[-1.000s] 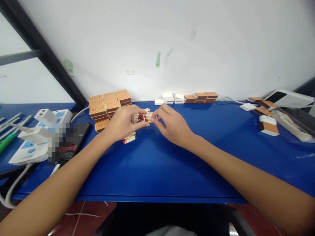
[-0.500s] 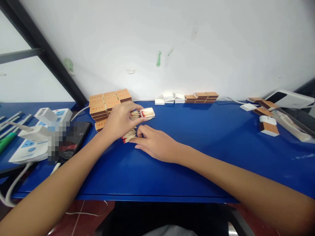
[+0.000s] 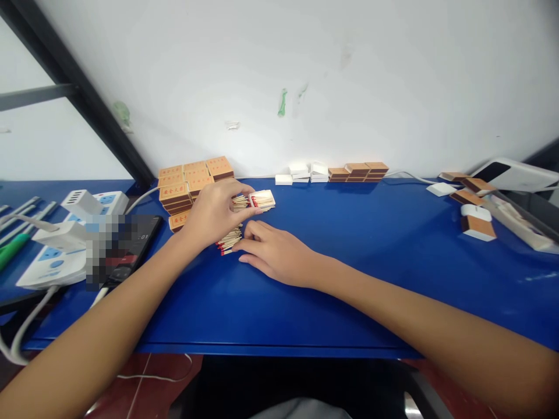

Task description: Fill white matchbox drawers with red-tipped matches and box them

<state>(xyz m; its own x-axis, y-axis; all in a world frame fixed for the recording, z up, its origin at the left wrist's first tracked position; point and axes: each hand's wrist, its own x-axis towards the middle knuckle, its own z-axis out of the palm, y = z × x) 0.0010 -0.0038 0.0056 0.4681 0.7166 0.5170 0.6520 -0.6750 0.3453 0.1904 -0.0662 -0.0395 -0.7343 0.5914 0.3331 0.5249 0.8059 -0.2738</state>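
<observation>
Head view: a pale wall (image 3: 393, 87), marked with green and whitish smudges, rises behind a glossy blue table (image 3: 332, 320). At the table's left sits a white power strip (image 3: 37, 270) with chargers plugged into it, and beside it lies a black phone (image 3: 138, 240), partly pixelated. Near the far edge, left of centre, orange-topped matchboxes with dark striking sides form a stack (image 3: 196, 176).

Two bare hands work just in front and to the right of that stack. On the left hand (image 3: 213, 212), thumb and forefinger are parted by the width of a white matchbox tray (image 3: 264, 192), gripping its left end between them. This tray is open upward, filled with red-headed matches, and points away to the right. On the right hand (image 3: 279, 254), lower and nearer the table's front, thumb and fingertips are drawn narrowly in at the right edge of a loose pile of matches (image 3: 229, 240); whether they pinch any cannot be told.

Along the wall stand a row of brown matchboxes (image 3: 358, 172) and, just left of it, a cluster of small white trays (image 3: 300, 172). Smallest are more matches (image 3: 240, 203) beside the held tray, partly covered by the left hand.
</observation>
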